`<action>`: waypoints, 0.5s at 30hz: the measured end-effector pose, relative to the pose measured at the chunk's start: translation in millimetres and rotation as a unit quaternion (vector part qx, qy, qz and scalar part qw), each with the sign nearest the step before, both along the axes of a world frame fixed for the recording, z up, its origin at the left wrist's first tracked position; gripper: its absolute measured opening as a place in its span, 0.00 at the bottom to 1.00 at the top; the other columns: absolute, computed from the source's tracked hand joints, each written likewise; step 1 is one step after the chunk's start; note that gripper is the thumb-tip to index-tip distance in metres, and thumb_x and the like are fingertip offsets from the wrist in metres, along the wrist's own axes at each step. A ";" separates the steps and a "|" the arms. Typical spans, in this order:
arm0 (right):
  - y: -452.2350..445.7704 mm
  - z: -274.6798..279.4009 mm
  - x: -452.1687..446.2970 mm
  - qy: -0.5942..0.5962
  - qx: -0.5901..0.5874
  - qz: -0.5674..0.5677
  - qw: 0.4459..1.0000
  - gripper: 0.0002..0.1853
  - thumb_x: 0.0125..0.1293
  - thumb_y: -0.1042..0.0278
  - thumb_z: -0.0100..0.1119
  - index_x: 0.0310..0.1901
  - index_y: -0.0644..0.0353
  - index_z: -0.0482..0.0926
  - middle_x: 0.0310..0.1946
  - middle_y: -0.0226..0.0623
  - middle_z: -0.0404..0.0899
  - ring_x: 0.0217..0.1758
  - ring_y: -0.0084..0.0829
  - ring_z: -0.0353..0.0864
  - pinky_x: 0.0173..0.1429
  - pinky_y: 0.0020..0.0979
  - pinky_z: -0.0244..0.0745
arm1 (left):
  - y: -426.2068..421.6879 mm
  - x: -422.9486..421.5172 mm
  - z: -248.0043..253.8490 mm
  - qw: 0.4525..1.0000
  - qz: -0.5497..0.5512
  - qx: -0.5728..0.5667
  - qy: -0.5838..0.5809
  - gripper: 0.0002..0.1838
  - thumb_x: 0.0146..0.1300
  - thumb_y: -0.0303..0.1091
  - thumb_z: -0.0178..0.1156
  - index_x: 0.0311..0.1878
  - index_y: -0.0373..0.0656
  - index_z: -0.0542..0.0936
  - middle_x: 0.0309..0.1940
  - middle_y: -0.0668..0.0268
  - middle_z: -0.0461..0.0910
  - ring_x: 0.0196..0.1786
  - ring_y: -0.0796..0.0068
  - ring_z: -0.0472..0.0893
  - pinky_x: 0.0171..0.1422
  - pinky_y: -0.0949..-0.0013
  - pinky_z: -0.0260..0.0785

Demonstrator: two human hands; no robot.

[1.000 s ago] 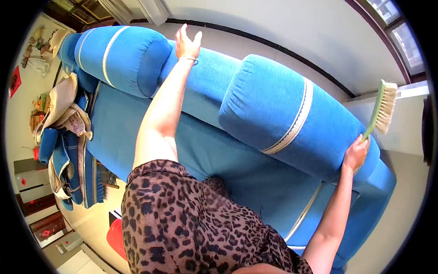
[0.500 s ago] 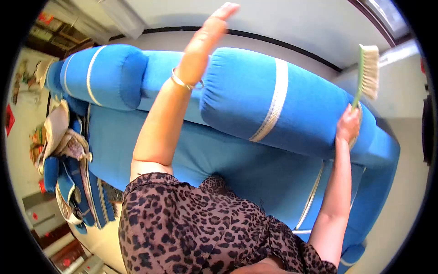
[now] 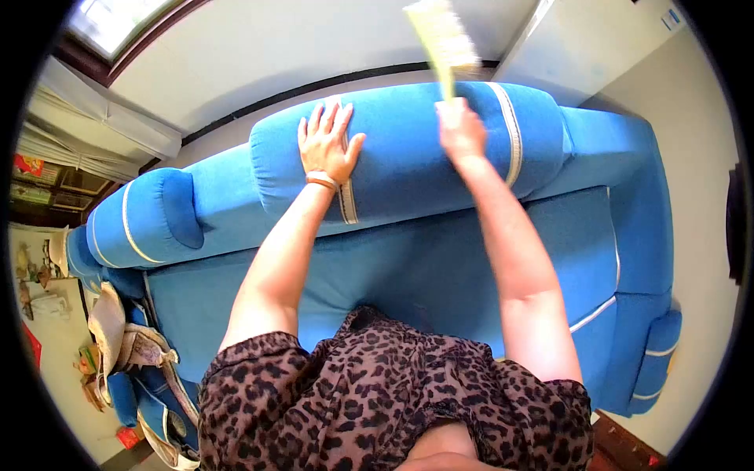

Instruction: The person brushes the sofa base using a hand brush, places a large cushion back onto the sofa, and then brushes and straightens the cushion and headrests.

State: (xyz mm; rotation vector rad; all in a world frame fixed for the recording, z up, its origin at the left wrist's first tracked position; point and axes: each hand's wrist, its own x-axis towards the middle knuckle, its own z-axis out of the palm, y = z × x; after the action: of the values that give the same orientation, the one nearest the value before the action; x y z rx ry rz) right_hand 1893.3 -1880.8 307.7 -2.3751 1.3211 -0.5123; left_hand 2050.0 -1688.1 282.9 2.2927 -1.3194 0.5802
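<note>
My left hand [image 3: 326, 147] lies flat on the long blue back cushion [image 3: 393, 165], fingers spread, over one of its pale woven bands. A bangle circles that wrist. In my right hand [image 3: 462, 135] is the handle of a brush [image 3: 449, 39] with a green back and whitish bristles. The brush points up and away, its head raised past the cushion's top edge and smeared by motion. My right hand is over the cushion, left of the second pale band; whether it touches the fabric I cannot tell.
The blue sofa seat [image 3: 550, 243] spreads below the cushions. A second back cushion [image 3: 149, 216] sits at the left. Blue and beige cloths [image 3: 133, 345] are piled at the left end. Behind the sofa stand a white wall [image 3: 314, 39], a window [image 3: 118, 27] and curtains [image 3: 110, 118].
My left hand has come down from the air onto the cushion. My right hand, still gripping the brush, has moved from the cushion's right end toward its middle. The view has turned.
</note>
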 end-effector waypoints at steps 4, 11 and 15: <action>81.9 14.6 30.5 0.023 -0.001 0.206 0.978 0.19 0.66 0.48 0.48 0.37 0.58 0.74 0.30 0.46 0.82 0.34 0.47 0.83 0.38 0.47 0.77 | 0.1 6.0 -6.5 0.998 -0.043 -0.047 0.018 0.26 0.61 0.58 0.47 0.59 0.59 0.75 0.62 0.66 0.70 0.67 0.61 0.63 0.70 0.48 0.47; 120.6 -25.6 62.4 -0.063 -0.107 0.255 0.959 0.08 0.64 0.65 0.44 0.39 0.59 0.70 0.32 0.43 0.77 0.34 0.42 0.80 0.38 0.41 0.76 | -0.5 15.7 -6.7 0.997 -0.075 -0.018 0.007 0.29 0.68 0.54 0.33 0.59 0.50 0.75 0.60 0.60 0.71 0.63 0.56 0.67 0.67 0.55 0.51; 109.7 -1.5 28.9 -0.083 -0.034 0.356 0.930 0.17 0.62 0.56 0.49 0.47 0.59 0.70 0.40 0.43 0.74 0.46 0.42 0.75 0.49 0.42 0.70 | 0.5 18.5 -10.8 0.996 -0.087 -0.028 0.015 0.29 0.67 0.53 0.31 0.60 0.51 0.75 0.62 0.62 0.71 0.64 0.58 0.66 0.68 0.55 0.50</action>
State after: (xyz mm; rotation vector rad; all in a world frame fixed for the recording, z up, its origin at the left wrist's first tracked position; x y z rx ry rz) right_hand 1922.2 -1771.1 306.2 -2.5698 0.3117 -0.5136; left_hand 2068.6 -1687.6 272.1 2.1072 -1.4508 0.5156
